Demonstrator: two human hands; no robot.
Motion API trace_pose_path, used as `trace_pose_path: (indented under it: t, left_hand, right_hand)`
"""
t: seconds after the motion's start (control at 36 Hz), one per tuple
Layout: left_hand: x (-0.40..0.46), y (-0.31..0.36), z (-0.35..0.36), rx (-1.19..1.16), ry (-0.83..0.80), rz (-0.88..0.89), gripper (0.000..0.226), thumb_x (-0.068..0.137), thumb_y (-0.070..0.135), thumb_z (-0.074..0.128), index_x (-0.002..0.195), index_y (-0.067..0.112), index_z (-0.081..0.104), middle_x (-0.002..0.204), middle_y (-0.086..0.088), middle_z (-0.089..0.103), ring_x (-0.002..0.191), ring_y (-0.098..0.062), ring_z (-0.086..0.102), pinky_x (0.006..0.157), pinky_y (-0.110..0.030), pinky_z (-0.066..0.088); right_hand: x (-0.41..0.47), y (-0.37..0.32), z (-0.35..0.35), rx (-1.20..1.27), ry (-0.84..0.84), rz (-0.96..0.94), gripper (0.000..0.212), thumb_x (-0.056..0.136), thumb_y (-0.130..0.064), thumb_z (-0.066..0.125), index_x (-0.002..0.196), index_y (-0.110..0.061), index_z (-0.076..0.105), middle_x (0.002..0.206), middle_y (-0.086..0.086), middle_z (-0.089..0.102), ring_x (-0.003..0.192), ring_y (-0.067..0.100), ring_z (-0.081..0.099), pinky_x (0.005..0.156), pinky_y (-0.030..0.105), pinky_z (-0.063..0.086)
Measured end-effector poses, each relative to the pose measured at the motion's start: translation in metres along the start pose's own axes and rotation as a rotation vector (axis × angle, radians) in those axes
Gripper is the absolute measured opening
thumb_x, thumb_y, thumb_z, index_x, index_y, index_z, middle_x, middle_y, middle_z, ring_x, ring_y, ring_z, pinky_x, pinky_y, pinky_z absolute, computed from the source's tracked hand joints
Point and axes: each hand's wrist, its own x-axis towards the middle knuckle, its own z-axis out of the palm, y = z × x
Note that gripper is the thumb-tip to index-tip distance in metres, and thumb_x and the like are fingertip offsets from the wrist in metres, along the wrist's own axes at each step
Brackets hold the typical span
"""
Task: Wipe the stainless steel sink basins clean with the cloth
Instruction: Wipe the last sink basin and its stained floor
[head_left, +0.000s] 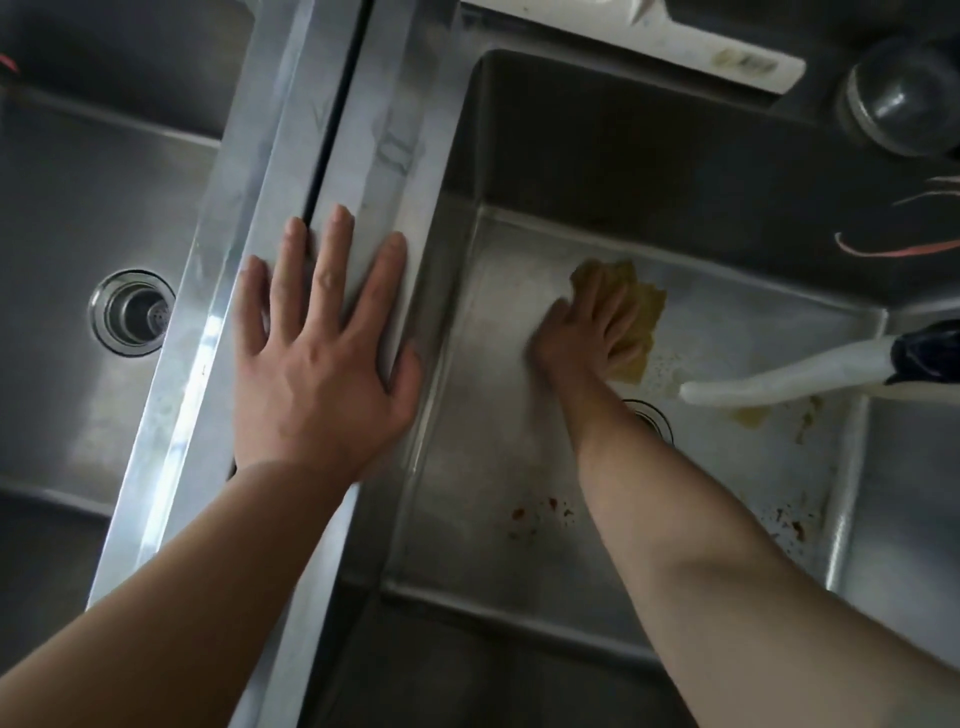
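**Wiping the right sink, spots still left**

The head view is showing the right hand (587, 332) pressing the yellow cloth (636, 317) flat on the far floor of the right basin (467, 467). Red-brown spots (540, 514) are still sitting near the front, so wiping is not finished. The left hand (322, 353) is resting flat, fingers spread, on the steel divider (363, 171). The left basin (62, 208) is waiting.
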Motion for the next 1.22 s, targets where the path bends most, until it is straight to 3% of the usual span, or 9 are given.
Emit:
trace_pose_path:
  t: [0.14,0.28,0.44,0.53,0.69,0.81,0.92,1.03,1.22]
  left_hand:
    - [0.001,0.0,-0.001,0.001,-0.006,-0.001,0.073,0.092,0.051,0.041,0.159,0.029,0.021,0.168,-0.009,0.011,0.154,-0.035,0.007,0.123,-0.056,0.009]
    - [0.001,0.0,0.0,-0.003,0.009,0.001,0.073,0.092,0.049,0.042,0.159,0.028,0.023,0.167,-0.009,0.013,0.153,-0.036,0.009,0.122,-0.057,0.011]
    - [0.001,-0.001,0.003,-0.003,0.038,0.015,0.073,0.092,0.05,0.043,0.158,0.028,0.023,0.167,-0.009,0.013,0.153,-0.037,0.011,0.121,-0.058,0.013]
    - [0.0,-0.003,0.005,0.008,0.045,0.012,0.073,0.093,0.051,0.042,0.159,0.028,0.022,0.167,-0.01,0.013,0.153,-0.037,0.011,0.121,-0.059,0.013]
    - [0.001,-0.002,0.004,0.016,0.007,0.021,0.074,0.093,0.052,0.041,0.16,0.027,0.019,0.167,-0.01,0.011,0.153,-0.037,0.008,0.122,-0.059,0.011]
    - [0.001,-0.002,0.006,0.028,0.013,0.025,0.074,0.094,0.052,0.04,0.16,0.027,0.018,0.167,-0.01,0.011,0.153,-0.037,0.008,0.122,-0.059,0.011]
    - [0.001,-0.002,0.008,0.019,0.04,0.024,0.072,0.093,0.051,0.041,0.159,0.027,0.022,0.167,-0.01,0.015,0.153,-0.037,0.01,0.122,-0.058,0.012]
    - [0.001,-0.002,0.007,0.019,0.055,0.027,0.072,0.093,0.05,0.042,0.158,0.026,0.024,0.166,-0.011,0.016,0.153,-0.038,0.012,0.121,-0.058,0.012]
    - [0.002,-0.002,0.009,0.025,0.059,0.025,0.073,0.091,0.049,0.043,0.158,0.027,0.024,0.167,-0.01,0.016,0.153,-0.037,0.012,0.121,-0.058,0.013]
  right_hand:
    - [0.021,-0.062,-0.003,0.014,-0.062,-0.046,0.067,0.1,-0.05,0.028,0.158,-0.036,-0.001,0.166,0.0,-0.014,0.151,0.028,-0.019,0.115,0.063,-0.014]
    - [-0.003,-0.08,0.021,-0.113,-0.203,-0.481,0.064,0.099,-0.043,0.033,0.158,-0.038,0.007,0.167,-0.004,-0.002,0.153,0.026,-0.013,0.118,0.062,-0.009]
    - [-0.035,-0.036,0.019,-0.263,-0.277,-0.652,0.072,0.096,-0.038,0.043,0.158,-0.038,0.006,0.167,-0.007,-0.003,0.153,0.021,-0.012,0.117,0.055,-0.009]
    - [-0.069,0.004,0.015,-0.361,-0.332,-0.751,0.064,0.101,-0.041,0.036,0.157,-0.039,0.006,0.167,-0.005,-0.004,0.153,0.023,-0.014,0.119,0.056,-0.008]
    - [-0.117,0.075,0.015,-0.41,-0.187,-0.536,0.063,0.1,-0.042,0.033,0.158,-0.033,0.01,0.167,-0.003,0.007,0.154,0.025,-0.006,0.119,0.051,-0.008]
    - [-0.113,0.085,0.012,-0.451,-0.194,-0.546,0.063,0.101,-0.048,0.03,0.159,-0.031,0.011,0.167,-0.002,0.008,0.154,0.027,-0.003,0.121,0.052,-0.003]
    - [-0.095,0.048,0.014,-0.458,-0.163,-0.526,0.061,0.1,-0.053,0.021,0.158,-0.035,0.01,0.167,0.001,0.007,0.153,0.03,-0.005,0.118,0.054,-0.012]
    - [-0.067,0.001,0.019,-0.519,-0.201,-0.509,0.062,0.099,-0.053,0.017,0.157,-0.039,-0.002,0.167,0.0,-0.01,0.152,0.03,-0.016,0.119,0.056,-0.012]
    - [-0.004,-0.085,0.002,-0.341,-0.182,-0.36,0.07,0.098,-0.043,0.036,0.158,-0.034,0.002,0.167,0.004,-0.009,0.152,0.034,-0.015,0.118,0.058,-0.012]
